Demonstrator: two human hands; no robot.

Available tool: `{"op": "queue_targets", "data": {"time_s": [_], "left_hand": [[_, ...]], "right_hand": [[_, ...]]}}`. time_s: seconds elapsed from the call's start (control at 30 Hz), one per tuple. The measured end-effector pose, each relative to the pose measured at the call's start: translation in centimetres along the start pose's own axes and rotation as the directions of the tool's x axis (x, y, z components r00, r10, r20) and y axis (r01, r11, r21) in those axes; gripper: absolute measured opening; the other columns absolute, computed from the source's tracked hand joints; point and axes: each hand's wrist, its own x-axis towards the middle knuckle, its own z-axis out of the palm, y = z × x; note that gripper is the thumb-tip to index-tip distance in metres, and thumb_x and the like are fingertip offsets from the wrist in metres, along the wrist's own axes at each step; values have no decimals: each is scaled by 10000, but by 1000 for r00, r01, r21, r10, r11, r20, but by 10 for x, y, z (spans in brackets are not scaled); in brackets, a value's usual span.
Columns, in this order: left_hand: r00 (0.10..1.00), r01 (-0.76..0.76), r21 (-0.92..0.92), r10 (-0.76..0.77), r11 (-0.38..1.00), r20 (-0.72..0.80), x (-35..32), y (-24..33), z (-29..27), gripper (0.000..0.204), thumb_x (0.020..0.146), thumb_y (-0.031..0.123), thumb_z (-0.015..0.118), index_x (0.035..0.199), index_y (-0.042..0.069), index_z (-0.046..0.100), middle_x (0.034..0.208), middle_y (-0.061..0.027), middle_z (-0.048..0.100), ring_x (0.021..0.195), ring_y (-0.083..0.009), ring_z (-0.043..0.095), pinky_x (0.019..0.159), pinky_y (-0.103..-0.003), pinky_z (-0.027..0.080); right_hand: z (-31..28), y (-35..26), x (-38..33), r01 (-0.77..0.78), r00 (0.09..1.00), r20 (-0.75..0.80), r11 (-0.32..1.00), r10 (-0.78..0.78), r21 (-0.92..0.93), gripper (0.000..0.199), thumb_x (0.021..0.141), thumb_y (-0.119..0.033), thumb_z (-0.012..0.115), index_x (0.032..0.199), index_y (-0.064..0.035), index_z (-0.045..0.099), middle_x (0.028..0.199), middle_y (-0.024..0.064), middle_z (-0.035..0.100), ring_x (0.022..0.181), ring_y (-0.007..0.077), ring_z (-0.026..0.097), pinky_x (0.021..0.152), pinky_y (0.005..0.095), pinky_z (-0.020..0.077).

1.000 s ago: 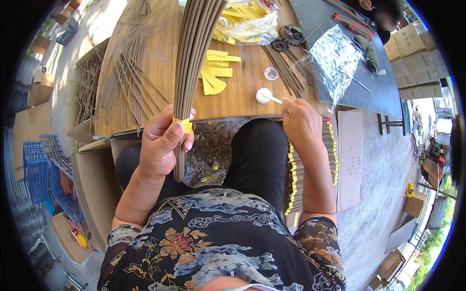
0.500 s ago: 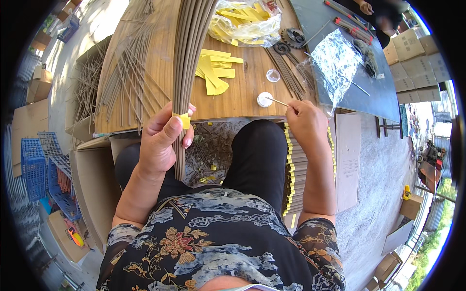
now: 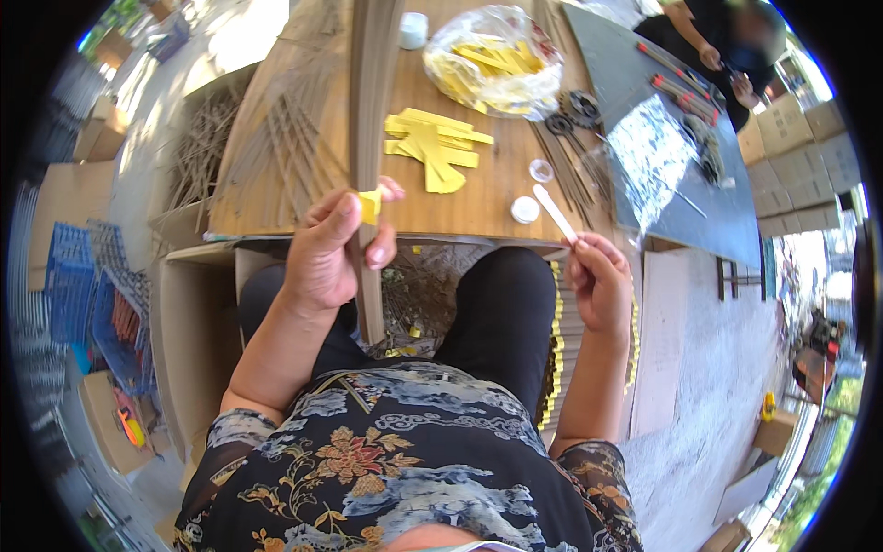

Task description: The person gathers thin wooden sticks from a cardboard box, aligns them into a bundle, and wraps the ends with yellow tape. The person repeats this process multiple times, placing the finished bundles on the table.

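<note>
My left hand [image 3: 322, 253] is closed around an upright bundle of thin brown incense sticks [image 3: 372, 101], low down on it. A yellow paper strip [image 3: 370, 206] wraps part of the bundle under my thumb and fingers. Between thumb and fingers of my right hand [image 3: 602, 283] is a small flat white stick [image 3: 554, 212], its tip pointing up and to the left. Just left of that stick stands a small white jar [image 3: 525, 211] on the table, with a round clear lid [image 3: 541, 170] behind it. More yellow paper strips [image 3: 432, 147] lie piled right of the bundle.
A clear plastic bag of yellow strips [image 3: 492, 60] and loose brown sticks [image 3: 285, 156] lie on the wooden table. Yellow-banded bundles [image 3: 579, 359] are stacked beside my right leg. An open cardboard box [image 3: 198, 340] stands at left. Another person's hands [image 3: 727, 74] show beyond the grey table.
My right hand has lifted the flat white stick off the jar and turned it upward. The left hand still grips the bundle, which looks blurred by motion. The whole view has shifted slightly.
</note>
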Motion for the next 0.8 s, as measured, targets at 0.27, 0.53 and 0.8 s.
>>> {"op": "queue_targets", "data": {"time_s": [0.27,0.53,0.8], "left_hand": [[995,-53,-35,56,998,87,-15,14,11,349,896,294,459,999,-36,511,1087,-152,425,507,-101,446,442,-217,340],[989,-86,-74,94,994,112,-32,24,9,375,904,298,441,1039,-49,490,1068,-165,428,524,-108,471,443,-209,373],[990,-76,-139,91,987,108,-39,27,9,389,905,294,437,1042,-66,493,1064,-163,436,526,-114,481,443,-212,388]], "right_hand": [[91,3,-21,18,921,382,989,-74,150,149,830,-60,529,910,40,604,596,6,504,506,52,393,467,177,295],[123,6,-33,11,882,470,999,-25,33,171,838,-108,548,935,18,612,615,-21,514,533,30,403,486,165,301],[133,7,-37,16,863,505,1000,-24,20,170,844,-100,540,945,19,610,621,-24,516,538,27,400,488,162,299]]}}
